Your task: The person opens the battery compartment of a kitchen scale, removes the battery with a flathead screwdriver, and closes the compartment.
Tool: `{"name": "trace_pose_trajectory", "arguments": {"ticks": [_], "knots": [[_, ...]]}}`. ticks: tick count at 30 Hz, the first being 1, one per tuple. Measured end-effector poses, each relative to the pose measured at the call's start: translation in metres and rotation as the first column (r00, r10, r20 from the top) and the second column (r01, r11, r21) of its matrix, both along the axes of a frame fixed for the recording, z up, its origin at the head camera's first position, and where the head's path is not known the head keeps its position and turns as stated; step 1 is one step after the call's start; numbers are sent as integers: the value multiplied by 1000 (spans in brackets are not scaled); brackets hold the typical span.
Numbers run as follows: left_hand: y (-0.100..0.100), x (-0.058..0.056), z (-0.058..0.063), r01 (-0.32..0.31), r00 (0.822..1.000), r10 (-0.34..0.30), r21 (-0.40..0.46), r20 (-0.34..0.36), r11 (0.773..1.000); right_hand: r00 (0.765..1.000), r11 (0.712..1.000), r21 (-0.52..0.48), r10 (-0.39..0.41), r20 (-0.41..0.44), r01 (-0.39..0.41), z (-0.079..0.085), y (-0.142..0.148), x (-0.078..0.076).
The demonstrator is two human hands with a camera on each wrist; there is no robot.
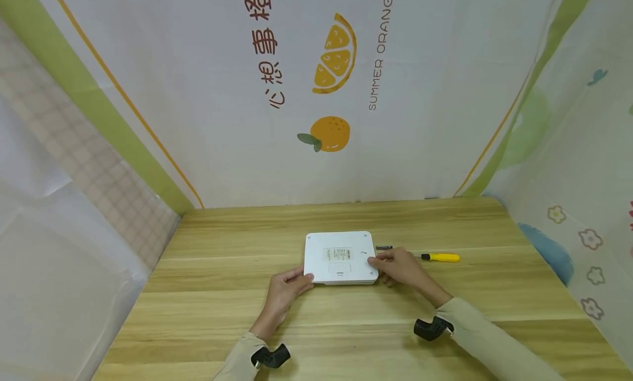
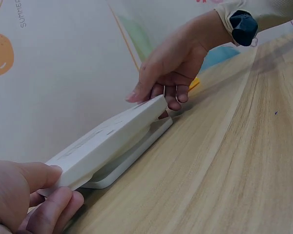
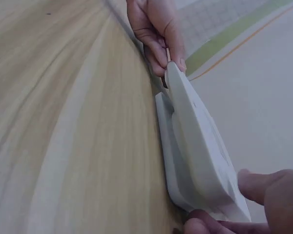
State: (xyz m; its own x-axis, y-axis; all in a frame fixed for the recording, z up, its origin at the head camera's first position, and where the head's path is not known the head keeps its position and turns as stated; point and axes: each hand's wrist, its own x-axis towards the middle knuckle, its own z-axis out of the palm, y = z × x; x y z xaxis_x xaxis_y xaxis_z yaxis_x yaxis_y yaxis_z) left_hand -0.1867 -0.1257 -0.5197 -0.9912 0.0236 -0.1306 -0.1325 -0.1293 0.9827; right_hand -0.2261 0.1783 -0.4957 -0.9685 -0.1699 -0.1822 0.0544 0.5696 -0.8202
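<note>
A flat white rectangular device [image 1: 339, 246] has its labelled side up, with a small cover panel, screw holes at its corners and a slot near its right edge. My left hand [image 1: 284, 293] pinches its near left corner, thumb on top and fingers below. At the right edge, my right hand [image 1: 401, 268] grips it with the thumb on top. In the left wrist view the upper housing [image 2: 112, 139] is tilted above a shallow white lower part [image 2: 132, 158], with a gap between them. This lower part rests on the table; the inside is mostly hidden.
A yellow-handled screwdriver [image 1: 442, 257] lies right of the device, its shaft partly hidden by my right hand. A small dark battery-like piece [image 1: 384, 248] lies just beyond that hand. The wooden table [image 1: 222, 315] is bordered by printed cloth walls [image 1: 222, 122].
</note>
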Motion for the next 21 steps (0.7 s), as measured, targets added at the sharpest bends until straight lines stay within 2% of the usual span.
{"name": "trace_pose_trajectory", "arguments": {"ticks": [6, 14, 21], "knots": [[-1, 0, 2, 12, 1000, -12, -10, 3, 1000, 999, 999, 29, 36, 34, -37, 0, -5, -4], [-2, -1, 3, 22, 1000, -23, -32, -11, 999, 993, 990, 83, 112, -25, -110, 6, -6, -6], [-2, -1, 3, 9, 999, -11, -72, -32, 997, 993, 987, 150, 70, -93, -55, 12, -7, -5]]}}
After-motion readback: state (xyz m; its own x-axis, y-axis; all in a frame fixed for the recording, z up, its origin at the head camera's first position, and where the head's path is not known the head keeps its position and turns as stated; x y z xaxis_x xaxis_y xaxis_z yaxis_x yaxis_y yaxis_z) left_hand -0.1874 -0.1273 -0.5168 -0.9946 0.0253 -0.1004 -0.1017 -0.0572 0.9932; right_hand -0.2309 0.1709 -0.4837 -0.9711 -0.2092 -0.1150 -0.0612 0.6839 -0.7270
